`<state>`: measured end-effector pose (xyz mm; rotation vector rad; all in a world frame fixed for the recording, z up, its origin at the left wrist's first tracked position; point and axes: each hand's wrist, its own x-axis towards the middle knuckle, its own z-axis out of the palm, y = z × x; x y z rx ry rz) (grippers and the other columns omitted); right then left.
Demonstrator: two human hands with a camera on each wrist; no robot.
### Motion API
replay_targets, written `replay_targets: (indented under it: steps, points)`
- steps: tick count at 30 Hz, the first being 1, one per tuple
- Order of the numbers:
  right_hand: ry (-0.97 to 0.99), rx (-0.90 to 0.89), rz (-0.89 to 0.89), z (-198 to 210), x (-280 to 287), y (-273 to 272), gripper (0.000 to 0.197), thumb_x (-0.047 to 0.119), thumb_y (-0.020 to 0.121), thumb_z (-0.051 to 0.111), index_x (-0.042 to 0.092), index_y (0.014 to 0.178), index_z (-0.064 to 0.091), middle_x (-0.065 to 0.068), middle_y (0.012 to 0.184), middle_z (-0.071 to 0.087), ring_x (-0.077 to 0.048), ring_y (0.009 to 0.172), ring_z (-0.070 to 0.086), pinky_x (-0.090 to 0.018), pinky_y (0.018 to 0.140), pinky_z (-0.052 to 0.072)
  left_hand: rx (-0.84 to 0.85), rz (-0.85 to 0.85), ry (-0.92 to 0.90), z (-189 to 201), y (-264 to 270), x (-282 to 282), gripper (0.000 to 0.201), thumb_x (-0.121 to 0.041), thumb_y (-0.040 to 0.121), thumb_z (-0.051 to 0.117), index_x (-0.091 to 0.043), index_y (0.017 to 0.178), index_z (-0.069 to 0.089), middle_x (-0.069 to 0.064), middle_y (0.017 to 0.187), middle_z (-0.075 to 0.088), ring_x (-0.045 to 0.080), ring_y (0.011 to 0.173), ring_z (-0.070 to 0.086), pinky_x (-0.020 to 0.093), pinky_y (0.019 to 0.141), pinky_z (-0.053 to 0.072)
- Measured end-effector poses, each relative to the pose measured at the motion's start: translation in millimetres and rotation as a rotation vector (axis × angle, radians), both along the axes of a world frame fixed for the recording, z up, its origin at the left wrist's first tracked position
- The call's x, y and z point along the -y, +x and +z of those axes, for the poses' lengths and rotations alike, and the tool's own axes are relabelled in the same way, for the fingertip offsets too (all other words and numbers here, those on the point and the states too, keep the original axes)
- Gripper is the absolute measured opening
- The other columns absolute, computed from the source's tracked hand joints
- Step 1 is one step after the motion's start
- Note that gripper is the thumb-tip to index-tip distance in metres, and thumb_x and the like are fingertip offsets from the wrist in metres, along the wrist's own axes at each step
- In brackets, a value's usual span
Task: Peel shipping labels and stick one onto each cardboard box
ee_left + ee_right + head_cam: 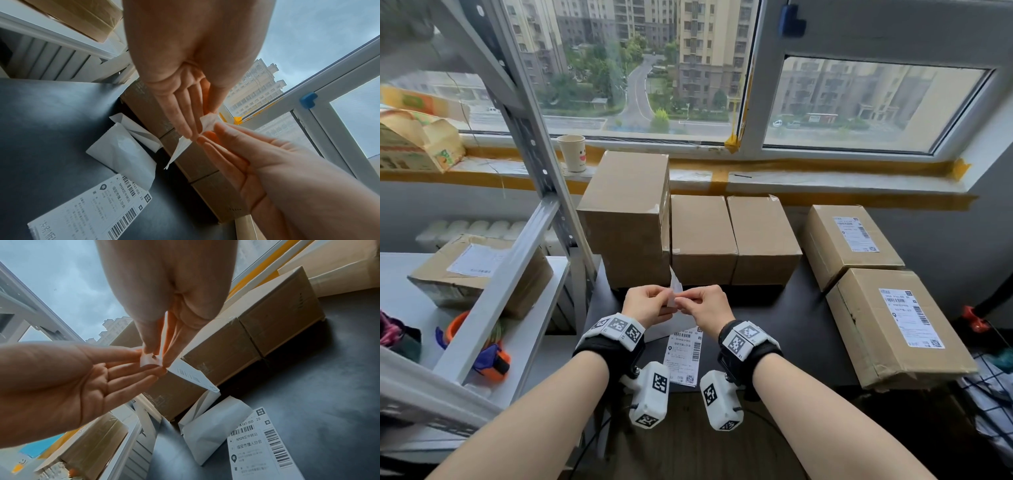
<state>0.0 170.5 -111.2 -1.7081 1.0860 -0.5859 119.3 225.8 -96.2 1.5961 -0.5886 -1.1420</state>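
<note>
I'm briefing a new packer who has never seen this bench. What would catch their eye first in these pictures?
First, the left hand and right hand meeting above the dark table, both pinching a shipping label at one corner. Behind them stand three unlabelled boxes, and at the right two labelled boxes. Another printed label lies flat on the table between the wrists.

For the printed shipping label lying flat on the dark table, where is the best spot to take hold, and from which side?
Judging from how it lies, take the printed label by its near short edge, pinching a corner from the person's side. It lies flat with its far end tucked beneath the blank backing sheets, so the near end looks freest to lift.
</note>
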Motion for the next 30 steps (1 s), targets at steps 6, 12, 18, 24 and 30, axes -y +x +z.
replay_targets:
  steps: [6,12,18,24,30]
  points:
    - [0.062,0.016,-0.022,-6.1,0.0,3.4,0.014,0.010,0.090,0.060,0.001,0.093,0.070,-0.007,0.079,0.066,-0.019,0.078,0.067,-0.031,0.081,0.058,0.040,-0.001,0.007,-16.5,6.5,0.9,0.012,-0.003,0.090,0.055,-0.005,0.081,0.061,0.014,0.075,0.064,0.007,0.049,0.066,0.023,0.060,0.055]
    - [0.027,-0.082,-0.136,-22.2,7.9,-3.0,0.012,0.017,0.091,0.058,0.017,0.081,0.066,-0.003,0.077,0.067,-0.018,0.074,0.065,-0.039,0.079,0.058,0.098,0.088,0.119,-39.6,19.7,2.5,0.018,-0.002,0.091,0.053,-0.007,0.074,0.057,0.014,0.066,0.062,0.007,0.041,0.063,0.019,0.049,0.054]
    - [0.054,-0.166,-0.245,-32.8,24.4,-21.3,0.023,0.019,0.089,0.057,0.026,0.067,0.061,0.003,0.067,0.064,-0.017,0.066,0.058,-0.042,0.078,0.056,0.143,0.187,0.255,-72.8,35.0,-2.6,0.024,-0.004,0.088,0.057,-0.009,0.064,0.059,0.013,0.064,0.064,0.011,0.042,0.063,0.024,0.052,0.056]
    - [0.102,-0.202,-0.360,-38.7,41.5,-39.4,0.020,0.014,0.091,0.052,0.020,0.075,0.061,0.005,0.061,0.064,-0.012,0.055,0.057,-0.038,0.076,0.056,0.141,0.228,0.355,-98.0,43.3,-7.2,0.022,-0.004,0.088,0.057,-0.007,0.066,0.060,0.007,0.052,0.064,0.006,0.037,0.061,0.022,0.049,0.055]
    - [0.138,-0.178,-0.382,-42.6,54.4,-52.3,0.019,0.011,0.093,0.050,0.017,0.078,0.060,-0.007,0.076,0.071,-0.019,0.063,0.066,-0.033,0.071,0.058,0.084,0.235,0.425,-115.3,51.0,-7.0,0.018,-0.002,0.087,0.056,-0.003,0.070,0.061,-0.002,0.034,0.058,0.007,0.036,0.061,0.023,0.049,0.055]
